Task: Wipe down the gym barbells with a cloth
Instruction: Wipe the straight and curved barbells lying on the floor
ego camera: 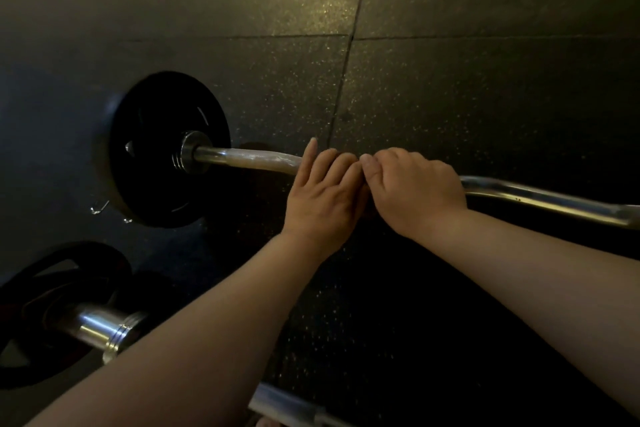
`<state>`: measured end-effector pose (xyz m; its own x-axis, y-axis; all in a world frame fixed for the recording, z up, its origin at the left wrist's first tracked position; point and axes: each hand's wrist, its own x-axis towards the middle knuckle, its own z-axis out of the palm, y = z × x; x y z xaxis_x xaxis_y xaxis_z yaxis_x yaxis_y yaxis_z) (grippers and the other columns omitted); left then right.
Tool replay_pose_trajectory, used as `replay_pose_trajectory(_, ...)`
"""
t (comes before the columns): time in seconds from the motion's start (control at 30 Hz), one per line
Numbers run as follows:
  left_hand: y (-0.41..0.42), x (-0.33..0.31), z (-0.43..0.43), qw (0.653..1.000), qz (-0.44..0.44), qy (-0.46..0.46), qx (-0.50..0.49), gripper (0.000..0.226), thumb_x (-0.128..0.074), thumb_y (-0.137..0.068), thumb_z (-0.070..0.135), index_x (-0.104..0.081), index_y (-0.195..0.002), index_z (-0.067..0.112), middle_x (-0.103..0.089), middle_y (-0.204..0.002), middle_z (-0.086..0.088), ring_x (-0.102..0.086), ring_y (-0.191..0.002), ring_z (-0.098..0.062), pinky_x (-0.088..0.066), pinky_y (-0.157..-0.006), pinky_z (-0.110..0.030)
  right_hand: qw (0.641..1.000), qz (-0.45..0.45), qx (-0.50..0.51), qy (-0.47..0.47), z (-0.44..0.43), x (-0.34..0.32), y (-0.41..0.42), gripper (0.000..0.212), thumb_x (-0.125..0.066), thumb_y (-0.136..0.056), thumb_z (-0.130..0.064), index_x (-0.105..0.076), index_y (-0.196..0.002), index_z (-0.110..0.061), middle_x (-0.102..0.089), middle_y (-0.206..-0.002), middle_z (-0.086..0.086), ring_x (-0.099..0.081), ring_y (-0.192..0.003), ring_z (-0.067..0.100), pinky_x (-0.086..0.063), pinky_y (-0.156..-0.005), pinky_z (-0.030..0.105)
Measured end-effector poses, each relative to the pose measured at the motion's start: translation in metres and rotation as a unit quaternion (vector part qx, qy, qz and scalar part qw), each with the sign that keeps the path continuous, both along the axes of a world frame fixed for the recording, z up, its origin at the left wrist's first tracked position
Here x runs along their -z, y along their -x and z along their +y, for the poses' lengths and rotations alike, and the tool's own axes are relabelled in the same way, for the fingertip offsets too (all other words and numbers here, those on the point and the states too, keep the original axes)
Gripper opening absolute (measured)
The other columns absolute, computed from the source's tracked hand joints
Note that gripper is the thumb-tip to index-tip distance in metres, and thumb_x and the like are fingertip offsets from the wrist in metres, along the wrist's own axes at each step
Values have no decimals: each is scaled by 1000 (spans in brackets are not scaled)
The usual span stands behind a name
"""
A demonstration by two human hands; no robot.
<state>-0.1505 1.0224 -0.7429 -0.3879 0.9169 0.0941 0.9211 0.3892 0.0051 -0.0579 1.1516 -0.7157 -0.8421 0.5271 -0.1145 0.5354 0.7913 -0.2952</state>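
The speckled rubber floor [485, 80] lies under the curl bar [256, 159], which rests low across it, its black plate [156, 121] standing on edge at the bar's left end. A second barbell [100, 326], sleeve and plates, lies nearer the person than the curl bar. Both hands sit side by side at the bar's middle, likely steadying or turning it for wiping. The left hand [322, 194] bends its fingers over the shaft, little finger straight. The right hand [419, 191] wraps it, knuckles up. No cloth shows. No writing is readable in the dark.
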Motion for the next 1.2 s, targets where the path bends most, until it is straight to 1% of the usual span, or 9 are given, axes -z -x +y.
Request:
replay_pose_trajectory(0.13,20,-34,29,991,-32,126,-29,32,-38,-105,40,-61,-117,23,-67,-113,3,-59,-117,-21,-2,-128,-46,1000,5,-4,-14,-2,1,-2,59,-10,-104,-53,-61,-100,-25,-63,-96,-4,-60,-80,18,-38,-67,35)
replay_pose_trajectory(0.23,8,-32,34,991,-46,87,-92,31,-35,-107,40,-62,-110,25,-67,-111,4,-59,-118,-19,-3,-127,-46,1000,1,20,-13,-1,2,1,49,-17,-107,-48,-59,-94,-25,-61,-88,-5,-57,-72,14,-38,-64,34)
replay_pose_trajectory(0.47,-12,12,-25,998,1,-50,-49,49,-37,-107,37,-45,-152,16,-41,-159,-5,-20,-154,-34,-6,-127,-53,1000,-5,24,2,1,3,2,43,-24,-107,-48,-59,-103,-24,-59,-89,-4,-58,-76,14,-44,-65,35)
replay_pose_trajectory(0.57,-8,10,-22,998,8,-59,-32,45,-42,-107,36,-56,-144,13,-52,-149,-9,-34,-149,-36,-15,-126,-53,1000,-15,7,-26,1,2,-1,43,-24,-108,-47,-60,-108,-22,-62,-96,-2,-60,-82,17,-45,-69,36)
replay_pose_trajectory(0.67,0,-8,1,998,-13,-21,-58,35,-39,-107,39,-63,-119,18,-63,-120,-5,-55,-122,-31,-25,-122,-48,998,-19,0,-60,-1,1,-1,43,-24,-108,-44,-60,-111,-21,-63,-100,0,-61,-85,18,-46,-70,36)
replay_pose_trajectory(0.83,6,-19,9,992,4,1,-123,41,-24,-108,42,-62,-113,27,-65,-115,5,-56,-121,-20,-7,-127,-45,998,-21,-5,-65,-2,0,-2,41,-26,-108,-44,-61,-109,-21,-63,-98,0,-61,-83,17,-49,-70,35)
replay_pose_trajectory(0.97,-13,-9,1,980,-58,-57,-184,39,-26,-107,37,-55,-131,25,-54,-139,4,-28,-149,-24,6,-127,-48,997,-13,-30,-75,-4,0,-5,41,-26,-108,-44,-61,-104,-22,-62,-94,-1,-59,-80,16,-43,-67,33)
replay_pose_trajectory(1.07,-23,-7,6,979,-92,-56,-173,49,-24,-103,45,-49,-142,28,-46,-145,3,-11,-154,-31,18,-123,-43,996,-20,-39,-78,-3,-2,-5,38,-26,-108,-41,-58,-104,-21,-62,-95,0,-53,-77,14,-40,-66,32)
replay_pose_trajectory(1.2,-12,-3,-5,993,-46,-16,-111,48,-33,-104,54,-49,-142,30,-49,-143,2,-22,-151,-34,9,-126,-51,995,-18,-59,-82,-1,-7,-5,32,-31,-108,-40,-57,-102,-22,-60,-93,-1,-56,-76,14,-47,-66,31)
